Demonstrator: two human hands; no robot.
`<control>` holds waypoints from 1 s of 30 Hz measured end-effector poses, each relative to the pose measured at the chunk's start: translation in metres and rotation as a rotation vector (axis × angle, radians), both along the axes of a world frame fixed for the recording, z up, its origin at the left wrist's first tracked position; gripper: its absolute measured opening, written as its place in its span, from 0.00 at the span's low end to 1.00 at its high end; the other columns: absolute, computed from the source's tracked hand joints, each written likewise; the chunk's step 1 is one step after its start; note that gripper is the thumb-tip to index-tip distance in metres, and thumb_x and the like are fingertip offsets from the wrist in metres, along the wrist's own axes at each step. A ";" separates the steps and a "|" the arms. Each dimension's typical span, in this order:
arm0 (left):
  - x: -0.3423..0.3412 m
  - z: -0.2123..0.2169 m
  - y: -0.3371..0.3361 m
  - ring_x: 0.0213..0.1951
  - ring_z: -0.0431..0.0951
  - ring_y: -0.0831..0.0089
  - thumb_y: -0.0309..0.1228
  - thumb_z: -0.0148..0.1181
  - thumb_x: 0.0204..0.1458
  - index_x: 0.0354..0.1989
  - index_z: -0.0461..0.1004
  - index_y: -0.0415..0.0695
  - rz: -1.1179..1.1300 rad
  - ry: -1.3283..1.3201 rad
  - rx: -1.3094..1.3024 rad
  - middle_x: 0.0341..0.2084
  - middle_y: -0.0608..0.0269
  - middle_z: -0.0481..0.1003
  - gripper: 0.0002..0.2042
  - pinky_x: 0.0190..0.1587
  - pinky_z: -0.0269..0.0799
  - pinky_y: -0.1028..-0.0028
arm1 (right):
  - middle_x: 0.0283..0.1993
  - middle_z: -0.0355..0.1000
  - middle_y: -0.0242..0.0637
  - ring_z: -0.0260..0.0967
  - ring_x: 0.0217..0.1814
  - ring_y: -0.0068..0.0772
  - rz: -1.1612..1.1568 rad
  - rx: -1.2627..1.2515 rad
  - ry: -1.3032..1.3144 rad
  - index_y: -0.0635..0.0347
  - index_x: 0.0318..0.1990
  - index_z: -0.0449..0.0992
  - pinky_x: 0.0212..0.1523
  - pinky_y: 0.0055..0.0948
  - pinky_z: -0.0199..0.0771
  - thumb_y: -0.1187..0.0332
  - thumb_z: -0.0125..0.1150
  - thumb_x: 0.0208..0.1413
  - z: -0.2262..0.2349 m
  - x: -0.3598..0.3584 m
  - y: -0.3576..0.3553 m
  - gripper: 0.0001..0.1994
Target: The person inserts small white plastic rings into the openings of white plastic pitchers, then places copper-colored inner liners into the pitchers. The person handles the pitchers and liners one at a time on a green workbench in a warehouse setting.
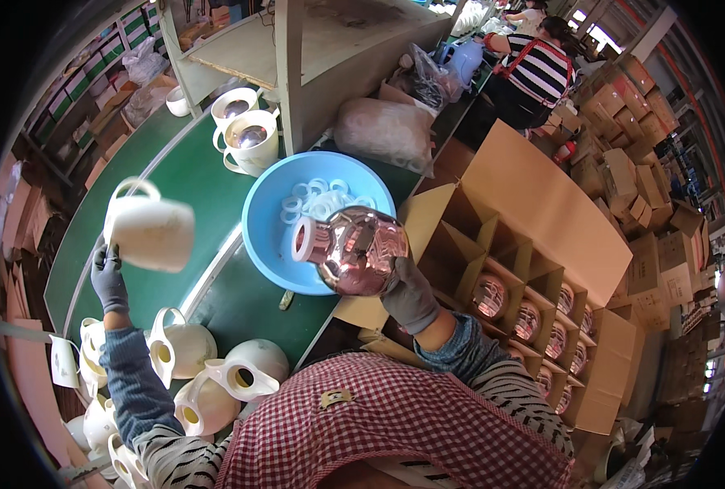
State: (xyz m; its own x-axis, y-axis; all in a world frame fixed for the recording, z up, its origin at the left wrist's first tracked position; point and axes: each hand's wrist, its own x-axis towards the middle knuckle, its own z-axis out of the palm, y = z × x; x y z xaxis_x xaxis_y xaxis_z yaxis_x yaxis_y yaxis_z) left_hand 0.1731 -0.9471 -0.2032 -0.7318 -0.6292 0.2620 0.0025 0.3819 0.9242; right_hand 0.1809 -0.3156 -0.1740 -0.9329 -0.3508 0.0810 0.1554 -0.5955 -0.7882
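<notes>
My left hand (pixel 110 281), in a grey glove, grips a white jug body (pixel 154 232) held over the green work surface (pixel 195 167). The jug is tilted, its handle toward the far left, and slightly blurred. In my right hand (pixel 411 297), also gloved, is a round, mirror-like glass flask liner (pixel 364 253). Its neck points left and carries a pale ring (pixel 301 239). The liner hangs over the near right rim of a light-blue basin (pixel 266 191), which holds several loose white rings (pixel 327 197).
Several white jugs (pixel 187 346) lie at the near left. Two upright cream jugs (pixel 252 143) stand by a post (pixel 289 77). On the right, a divided carton (pixel 615 383) holds several shiny liners (pixel 527 319). Beyond are a plastic-wrapped bundle (pixel 383 126), a co-worker (pixel 538 69) and stacked boxes (pixel 623 106).
</notes>
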 end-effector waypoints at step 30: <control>0.108 0.119 0.395 0.61 0.71 0.39 0.31 0.68 0.54 0.40 0.80 0.36 -1.113 0.744 -0.240 0.59 0.38 0.70 0.11 0.62 0.69 0.51 | 0.65 0.66 0.46 0.65 0.67 0.43 -0.100 0.827 0.580 0.63 0.68 0.58 0.65 0.43 0.69 0.64 0.71 0.56 0.056 0.079 0.044 0.36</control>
State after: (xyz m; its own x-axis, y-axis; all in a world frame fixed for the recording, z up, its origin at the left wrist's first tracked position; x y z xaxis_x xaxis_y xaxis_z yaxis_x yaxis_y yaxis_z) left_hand 0.2813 -0.5525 -0.0837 -0.4567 0.3135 0.8326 0.8768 0.0003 0.4808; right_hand 0.2597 -0.2718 -0.1184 -0.8552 -0.4242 0.2978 -0.4026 0.1819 -0.8971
